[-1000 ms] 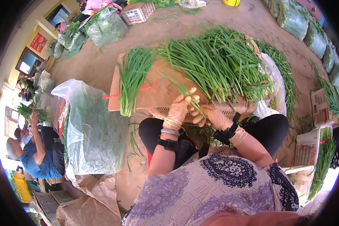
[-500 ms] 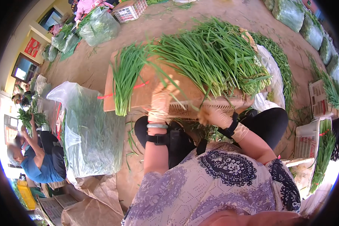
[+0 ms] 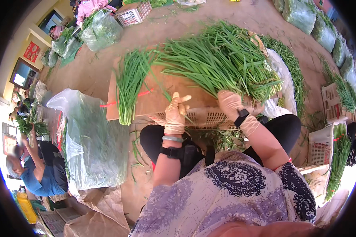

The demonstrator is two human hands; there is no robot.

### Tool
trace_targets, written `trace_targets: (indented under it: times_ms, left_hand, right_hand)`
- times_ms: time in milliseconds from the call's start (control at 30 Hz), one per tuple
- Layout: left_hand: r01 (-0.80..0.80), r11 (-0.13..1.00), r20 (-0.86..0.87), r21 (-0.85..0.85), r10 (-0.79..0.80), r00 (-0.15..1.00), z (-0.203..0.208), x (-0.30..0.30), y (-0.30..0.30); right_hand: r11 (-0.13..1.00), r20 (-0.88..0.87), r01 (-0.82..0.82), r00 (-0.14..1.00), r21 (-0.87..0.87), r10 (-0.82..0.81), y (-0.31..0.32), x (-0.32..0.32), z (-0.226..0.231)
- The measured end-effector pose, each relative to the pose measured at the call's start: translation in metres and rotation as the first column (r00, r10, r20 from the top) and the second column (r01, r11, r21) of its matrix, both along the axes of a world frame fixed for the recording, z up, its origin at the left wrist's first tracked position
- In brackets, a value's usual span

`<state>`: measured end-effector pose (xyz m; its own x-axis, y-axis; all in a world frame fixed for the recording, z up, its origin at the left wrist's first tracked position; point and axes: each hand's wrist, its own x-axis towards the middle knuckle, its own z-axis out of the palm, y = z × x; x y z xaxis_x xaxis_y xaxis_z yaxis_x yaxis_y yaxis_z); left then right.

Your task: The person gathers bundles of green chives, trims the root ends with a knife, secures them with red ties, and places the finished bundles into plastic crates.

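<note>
Head cam: slim grn stalks (image 3: pixel 223 61)

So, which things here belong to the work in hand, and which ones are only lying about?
In use, it seems: right hand at the big leaf pile; left hand; small bunch over a red tie; board; crate beneath.

Probably just lying about: stray leaves on the floor; yellow container; crumpled brown sheet.

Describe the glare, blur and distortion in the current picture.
Head view: fisheye, black-rimmed, the wall leaning at left; head view: light blown out along the left edge and at lower right; head view: sheen on the clear bag; head view: co-worker's head blurred, left hand and right hand fairly sharp.
</note>
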<state>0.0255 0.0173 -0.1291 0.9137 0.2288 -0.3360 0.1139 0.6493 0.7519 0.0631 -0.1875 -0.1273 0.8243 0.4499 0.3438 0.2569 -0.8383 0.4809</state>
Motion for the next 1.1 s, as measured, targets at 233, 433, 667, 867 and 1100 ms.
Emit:
trace_targets:
  times_ms: [233,433,667,867,1100]
  left_hand:
    - [0.248,0.964,-0.089,0.094,-0.24,0.967,0.01,-0.008,-0.007]
    - [0.436,0.881,0.086,-0.184,-0.427,0.9,0.025,-0.009,-0.042]
    - [0.27,0.925,0.016,0.269,-0.284,0.959,0.029,-0.013,-0.043]
    - [0.144,0.979,0.113,0.143,-0.161,0.98,0.036,0.001,-0.028]
    - [0.14,0.986,0.143,0.091,-0.152,0.978,0.048,0.0,-0.007]
  right_hand:
    - [0.414,-0.598,0.433,0.611,0.801,0.518,-0.015,0.001,0.079]
    - [0.227,-0.396,0.469,0.3,0.853,0.868,-0.02,-0.039,0.044]
    - [0.616,-0.305,-0.064,0.825,0.786,0.475,-0.002,-0.05,0.038]
    - [0.07,-0.357,0.462,0.571,0.884,0.739,-0.022,-0.065,0.082]
    - [0.147,-0.391,0.382,0.92,0.912,0.035,-0.189,-0.017,0.151]
